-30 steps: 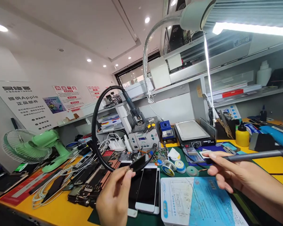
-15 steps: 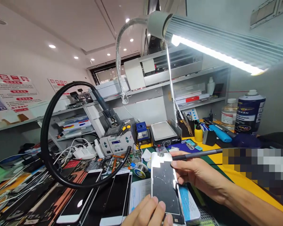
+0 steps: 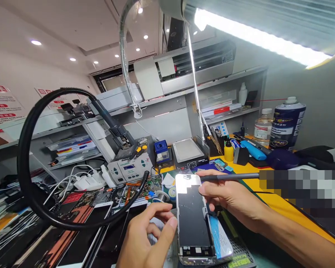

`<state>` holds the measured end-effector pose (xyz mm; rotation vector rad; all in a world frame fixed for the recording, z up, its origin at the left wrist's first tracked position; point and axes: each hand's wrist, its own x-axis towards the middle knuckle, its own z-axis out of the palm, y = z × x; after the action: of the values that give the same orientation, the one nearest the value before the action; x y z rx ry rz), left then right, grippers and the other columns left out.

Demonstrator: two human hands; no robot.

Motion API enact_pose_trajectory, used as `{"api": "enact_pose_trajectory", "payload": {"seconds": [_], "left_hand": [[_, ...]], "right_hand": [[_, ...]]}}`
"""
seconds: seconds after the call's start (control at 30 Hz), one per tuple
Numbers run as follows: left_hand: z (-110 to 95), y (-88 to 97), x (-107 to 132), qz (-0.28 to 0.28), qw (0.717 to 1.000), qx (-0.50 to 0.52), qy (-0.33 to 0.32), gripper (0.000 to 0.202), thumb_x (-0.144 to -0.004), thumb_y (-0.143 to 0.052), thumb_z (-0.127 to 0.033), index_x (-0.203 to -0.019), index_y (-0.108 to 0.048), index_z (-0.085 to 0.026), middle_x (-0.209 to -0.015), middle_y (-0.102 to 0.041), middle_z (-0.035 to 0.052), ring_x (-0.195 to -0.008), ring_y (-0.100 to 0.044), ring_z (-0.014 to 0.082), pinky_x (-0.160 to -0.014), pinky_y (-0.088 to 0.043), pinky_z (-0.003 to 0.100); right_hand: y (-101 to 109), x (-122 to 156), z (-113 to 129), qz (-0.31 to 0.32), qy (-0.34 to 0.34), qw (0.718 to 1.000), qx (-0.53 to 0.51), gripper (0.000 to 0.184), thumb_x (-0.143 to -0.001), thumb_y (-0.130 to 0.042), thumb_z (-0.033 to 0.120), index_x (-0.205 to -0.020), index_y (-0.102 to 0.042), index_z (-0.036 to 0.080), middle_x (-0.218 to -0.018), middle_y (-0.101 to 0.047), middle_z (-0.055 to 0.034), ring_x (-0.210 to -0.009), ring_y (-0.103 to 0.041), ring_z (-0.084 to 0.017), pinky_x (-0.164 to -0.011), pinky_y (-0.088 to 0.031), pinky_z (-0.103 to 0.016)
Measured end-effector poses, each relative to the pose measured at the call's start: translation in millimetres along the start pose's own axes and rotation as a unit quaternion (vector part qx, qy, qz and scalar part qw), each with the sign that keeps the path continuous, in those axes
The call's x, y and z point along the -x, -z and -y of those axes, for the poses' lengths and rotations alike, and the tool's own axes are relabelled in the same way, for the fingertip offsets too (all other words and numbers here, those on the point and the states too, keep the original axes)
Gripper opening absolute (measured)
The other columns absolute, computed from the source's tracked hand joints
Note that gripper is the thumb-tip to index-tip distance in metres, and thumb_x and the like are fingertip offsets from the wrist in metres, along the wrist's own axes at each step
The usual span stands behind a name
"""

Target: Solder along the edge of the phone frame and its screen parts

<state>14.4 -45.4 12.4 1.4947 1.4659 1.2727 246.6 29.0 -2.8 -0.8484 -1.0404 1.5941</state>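
An opened white-edged phone part [image 3: 191, 216] stands tilted up at the bottom centre, its dark inner plate facing me and small metal contacts along its lower end. My right hand [image 3: 226, 195] grips its upper right edge with thumb and fingers. That same hand also holds a dark pen-shaped tool [image 3: 234, 176] lying across under the index finger and pointing left. My left hand [image 3: 153, 234] is beside the phone part's left edge, fingers curved and apart, holding nothing. Its thumb tip comes close to the edge; whether they touch I cannot tell. A blue-and-white flat box [image 3: 220, 238] lies behind the phone part.
A thick black hose [image 3: 25, 178] loops from the grey hot-air station [image 3: 131, 167] over several phones at left. A solder spool [image 3: 161, 196] stands behind my left hand. At right are a yellow bottle [image 3: 228, 150] and a spray can [image 3: 286, 126]. A bright lamp [image 3: 257, 37] hangs overhead.
My left hand has let go of the phone part's lower left edge and moved left, its fingers opening. My right hand keeps its hold. The whole view has shifted slightly.
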Motion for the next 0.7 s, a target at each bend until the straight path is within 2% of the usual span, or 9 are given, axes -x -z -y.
{"api": "enact_pose_trajectory", "payload": {"seconds": [0.1,0.2,0.4,0.47,0.53,0.63,0.7], "left_hand": [[10,-10.2,-13,0.083,0.993,0.058,0.068,0.043,-0.076,-0.085,-0.058,-0.081,-0.079,-0.016,-0.066,-0.064,0.0017,-0.040,-0.053,0.0102,-0.038,-0.042,0.020],[20,-15.6,-19,0.125,0.982,0.099,0.102,0.048,-0.075,-0.089,-0.058,-0.070,-0.071,-0.014,-0.055,-0.058,-0.0015,-0.035,-0.055,0.0089,-0.037,-0.032,0.014],[29,-4.5,-31,0.130,0.959,0.215,0.130,0.042,-0.079,-0.092,-0.048,-0.077,-0.071,-0.012,-0.062,-0.059,-0.0032,-0.042,-0.062,0.0075,-0.043,-0.039,0.012],[28,2.8,-36,0.134,0.937,0.285,0.151,0.036,-0.084,-0.090,-0.042,-0.079,-0.067,-0.014,-0.063,-0.059,-0.0038,-0.044,-0.060,0.0083,-0.044,-0.044,0.015],[25,11.9,-41,0.139,0.903,0.369,0.171,0.030,-0.087,-0.085,-0.037,-0.082,-0.064,-0.017,-0.065,-0.059,-0.0038,-0.046,-0.055,0.0081,-0.043,-0.048,0.018],[21,26.7,-45,0.135,0.843,0.493,0.164,0.030,-0.082,-0.087,-0.029,-0.082,-0.060,-0.017,-0.066,-0.050,-0.0072,-0.051,-0.050,0.0055,-0.043,-0.044,0.015],[21,34.0,-45,0.128,0.808,0.557,0.146,0.034,-0.076,-0.090,-0.021,-0.081,-0.056,-0.017,-0.063,-0.042,-0.0106,-0.049,-0.044,0.0030,-0.043,-0.040,0.012]], "right_hand": [[-2,0,1,-0.003,0.015,1.000,0.000,0.057,-0.070,-0.096,0.029,-0.120,-0.071,0.018,-0.064,-0.064,0.0071,-0.063,-0.062,-0.015,-0.052,-0.053,-0.022],[-3,-2,0,-0.005,0.020,1.000,0.002,0.054,-0.072,-0.098,0.034,-0.117,-0.072,0.018,-0.068,-0.068,0.0045,-0.065,-0.064,-0.016,-0.055,-0.054,-0.023],[3,-4,-3,-0.017,-0.004,1.000,0.000,0.059,-0.079,-0.096,0.044,-0.123,-0.069,0.017,-0.097,-0.083,-0.0106,-0.082,-0.077,-0.024,-0.065,-0.059,-0.029],[5,-5,-4,-0.033,-0.018,0.999,-0.001,0.059,-0.079,-0.095,0.043,-0.125,-0.068,0.017,-0.099,-0.084,-0.0121,-0.084,-0.079,-0.026,-0.064,-0.059,-0.028],[7,-6,-5,-0.049,-0.033,0.998,-0.004,0.064,-0.077,-0.097,0.043,-0.127,-0.068,0.017,-0.096,-0.084,-0.0121,-0.084,-0.080,-0.027,-0.062,-0.059,-0.028],[9,-9,-7,-0.060,-0.056,0.996,-0.014,0.075,-0.068,-0.102,0.045,-0.128,-0.069,0.016,-0.094,-0.084,-0.0135,-0.084,-0.080,-0.028,-0.062,-0.060,-0.027],[12,-11,-10,-0.059,-0.067,0.996,-0.021,0.073,-0.066,-0.104,0.045,-0.125,-0.072,0.017,-0.095,-0.084,-0.0126,-0.085,-0.079,-0.029,-0.063,-0.061,-0.029]]}}
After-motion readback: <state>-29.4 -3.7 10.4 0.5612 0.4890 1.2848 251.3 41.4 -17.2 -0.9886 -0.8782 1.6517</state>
